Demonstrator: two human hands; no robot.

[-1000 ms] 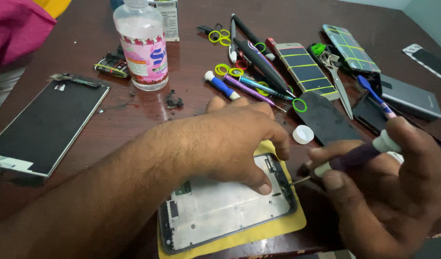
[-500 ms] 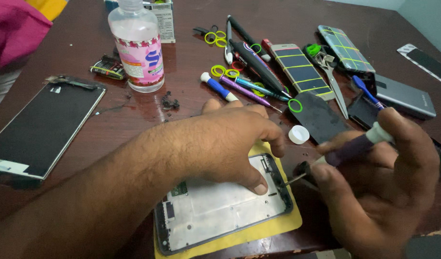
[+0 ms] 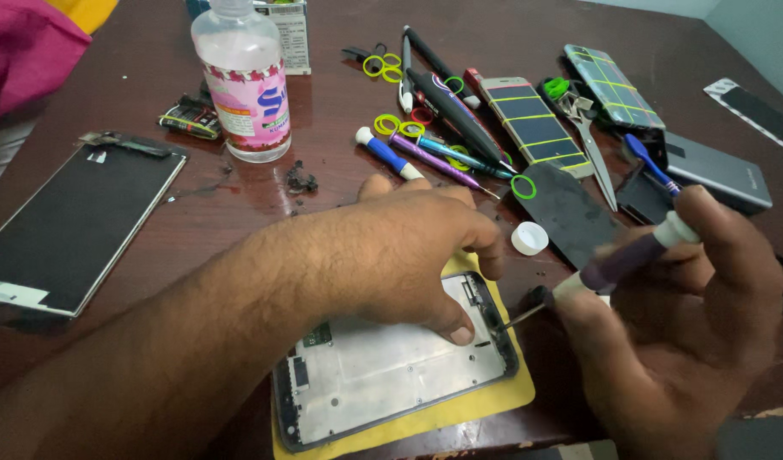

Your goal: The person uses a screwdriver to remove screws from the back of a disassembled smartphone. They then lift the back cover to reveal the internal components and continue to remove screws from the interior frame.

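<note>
The dark wooden table [image 3: 195, 213] carries a detached screen panel [image 3: 76, 226] at the left. Near the front edge, the opened phone frame [image 3: 391, 370] lies on a yellow mat [image 3: 494, 405], its screen already off and the metal midplate bare. The left hand [image 3: 408, 247] presses flat on the frame. The right hand [image 3: 690, 324] grips a purple screwdriver [image 3: 617, 264], tip at the frame's top corner, so work there seems unfinished.

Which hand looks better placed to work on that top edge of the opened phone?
The right hand, probably: it grips the purple screwdriver with its tip at the phone frame's top edge. The left hand presses down on the frame, steadying it.
</note>
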